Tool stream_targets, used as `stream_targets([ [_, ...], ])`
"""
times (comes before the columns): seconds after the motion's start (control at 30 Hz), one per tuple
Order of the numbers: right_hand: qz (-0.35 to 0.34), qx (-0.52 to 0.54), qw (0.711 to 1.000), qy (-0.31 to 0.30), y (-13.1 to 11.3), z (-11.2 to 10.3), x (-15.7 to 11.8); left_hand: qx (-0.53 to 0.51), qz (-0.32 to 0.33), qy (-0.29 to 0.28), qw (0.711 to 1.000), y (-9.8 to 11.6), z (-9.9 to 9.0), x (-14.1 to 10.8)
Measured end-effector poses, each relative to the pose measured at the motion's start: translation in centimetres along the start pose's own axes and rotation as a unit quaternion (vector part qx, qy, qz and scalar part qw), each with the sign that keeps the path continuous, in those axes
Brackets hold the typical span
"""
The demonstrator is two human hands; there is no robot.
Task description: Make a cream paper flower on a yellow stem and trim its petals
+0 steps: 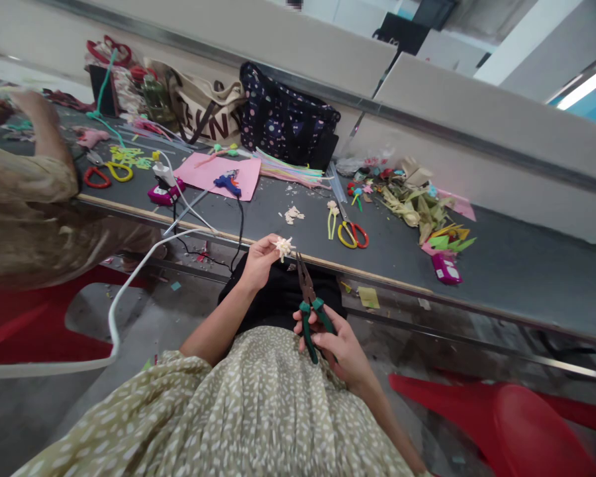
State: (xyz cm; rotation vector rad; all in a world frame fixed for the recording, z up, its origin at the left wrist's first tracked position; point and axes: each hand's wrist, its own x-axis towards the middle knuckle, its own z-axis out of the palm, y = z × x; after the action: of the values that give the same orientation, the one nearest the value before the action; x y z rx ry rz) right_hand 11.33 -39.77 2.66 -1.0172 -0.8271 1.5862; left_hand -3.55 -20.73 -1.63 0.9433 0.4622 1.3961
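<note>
Between the fingertips of my left hand (pixel 261 264) is a small cream flower-like piece (pixel 283 248) with many spiky petals, held just off the table's front edge. My right hand (pixel 338 341) is wrapped round the dark green handles of long-nosed pliers (pixel 306 285). The pliers point up and away from me, their jaws slightly apart and their tips close to the right of the cream piece. I cannot tell whether the tips touch it. On the table ahead lie cream scraps (pixel 293 214) and a similar cream flower on pale green stems (pixel 332 215).
Scissors (pixel 352 235) lie right of centre, near dried husks (pixel 402 202) and a magenta box (pixel 446 268). A blue glue gun (pixel 227 183) rests on pink paper (pixel 191 171); its cord hangs over the edge. A white cable (pixel 129 285) crosses at left, beside a co-worker's sleeve (pixel 30 175).
</note>
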Motion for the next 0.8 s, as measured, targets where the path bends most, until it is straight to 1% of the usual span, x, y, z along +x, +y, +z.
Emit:
stream_targets([
  [0.13,0.001,0.004,1.0,0.006,0.1,0.0,0.2,-0.002,-0.016,-0.005,1.0,-0.1,0.1,-0.2],
  [0.33,0.003,0.004,1.0,0.007,0.2,0.0,0.3,0.019,0.003,-0.028,0.999,0.3,0.7,-0.4],
  [0.43,0.005,0.006,1.0,0.007,0.1,0.1,0.4,0.025,0.0,-0.035,0.999,0.5,1.1,-0.5],
  [0.6,-0.003,0.014,1.0,0.004,-0.1,0.2,0.2,-0.008,-0.035,-0.013,0.999,0.3,1.0,-0.6],
  [0.8,-0.001,0.032,0.999,-0.01,0.1,-0.1,0.1,-0.046,-0.055,0.02,0.997,0.1,1.0,-0.4],
])
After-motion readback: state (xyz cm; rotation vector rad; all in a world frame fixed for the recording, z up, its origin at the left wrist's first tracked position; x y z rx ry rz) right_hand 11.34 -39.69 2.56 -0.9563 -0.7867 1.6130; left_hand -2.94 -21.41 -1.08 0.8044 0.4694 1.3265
